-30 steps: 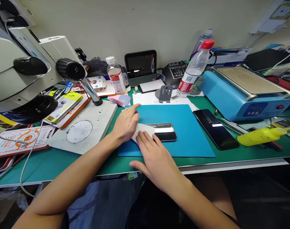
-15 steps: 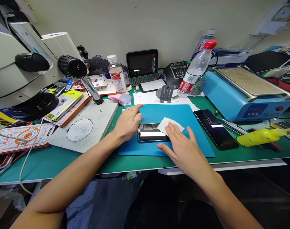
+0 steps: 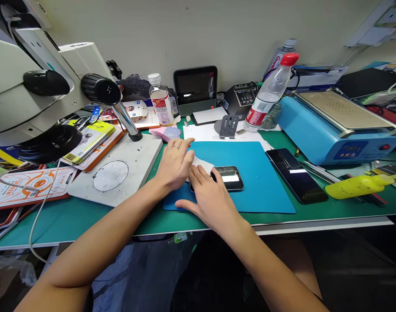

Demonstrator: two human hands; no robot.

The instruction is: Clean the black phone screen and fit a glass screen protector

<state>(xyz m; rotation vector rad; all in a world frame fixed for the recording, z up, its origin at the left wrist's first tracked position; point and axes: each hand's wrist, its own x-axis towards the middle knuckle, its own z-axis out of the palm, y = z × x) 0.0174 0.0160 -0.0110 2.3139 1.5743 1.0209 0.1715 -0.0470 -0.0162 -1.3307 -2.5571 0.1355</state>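
A phone (image 3: 236, 184) with a dark, reflective surface lies on the blue mat (image 3: 259, 199), its left part covered by my hands. My left hand (image 3: 176, 164) is at the phone's left end, fingers bent; its fingertips are partly hidden. Over the left part of the phone, my right hand (image 3: 208, 190) presses a white wipe (image 3: 202, 163) down with flat fingers, thumb spread toward the left. Both hands are close together, the right one just below and beside the left.
A second black phone (image 3: 295, 175) and a yellow bottle (image 3: 354, 187) lie at right, before a blue heating plate machine (image 3: 311, 130). The microscope (image 3: 48, 99) stands left over its white base (image 3: 132, 173). Bottles (image 3: 161, 102) and a black screen (image 3: 195, 86) stand behind.
My right hand has slid left with the wipe, from the phone's right end to its left part. The phone's right end is now uncovered. My left hand has hardly moved.
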